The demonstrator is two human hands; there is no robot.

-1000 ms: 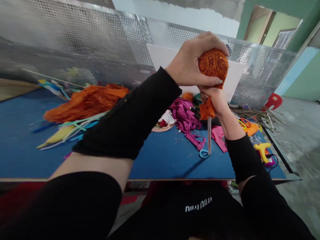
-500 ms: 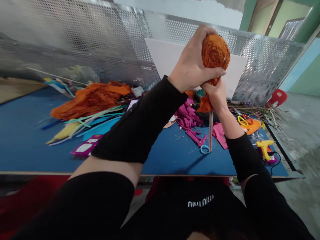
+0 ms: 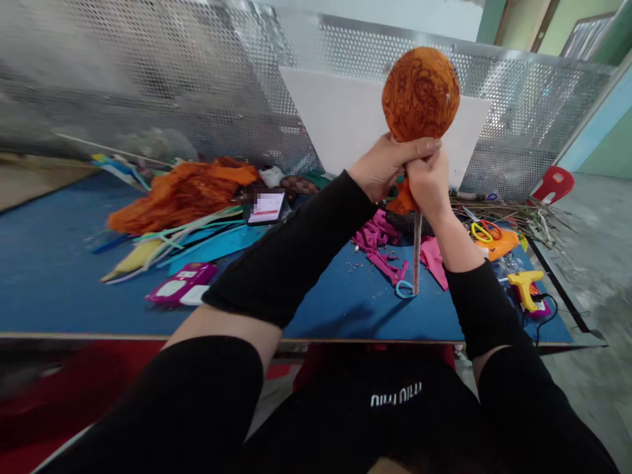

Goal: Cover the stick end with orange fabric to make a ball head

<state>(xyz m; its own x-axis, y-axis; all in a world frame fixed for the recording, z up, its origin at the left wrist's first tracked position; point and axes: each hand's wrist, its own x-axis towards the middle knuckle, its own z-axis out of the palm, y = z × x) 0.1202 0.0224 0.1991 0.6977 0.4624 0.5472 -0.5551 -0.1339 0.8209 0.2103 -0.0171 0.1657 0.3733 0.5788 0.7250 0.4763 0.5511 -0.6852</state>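
Note:
A round ball wrapped in patterned orange cloth [image 3: 421, 94] stands upright on top of a thin stick [image 3: 417, 257], whose lower end meets the blue table. Just under the ball, my left hand [image 3: 382, 164] is closed round the gathered cloth, its thumb across the neck. My right hand [image 3: 429, 181] is wrapped round the same neck, against the left. Loose orange cloth [image 3: 402, 199] hangs below the hands. By the foot of the stick lies a light blue ring [image 3: 404, 289].
On the blue table [image 3: 326, 316], orange fabric [image 3: 182, 194], coloured strips, a phone [image 3: 266, 207] and a purple case [image 3: 180, 286] lie left. Magenta cloth [image 3: 378, 240] is central. Scissors [image 3: 481, 230] and a yellow glue gun [image 3: 526, 288] lie right. A white board [image 3: 336, 118] leans behind.
My left hand has come down from the side of the ball to its neck, uncovering the ball. The phone and more of the purple case have come into view.

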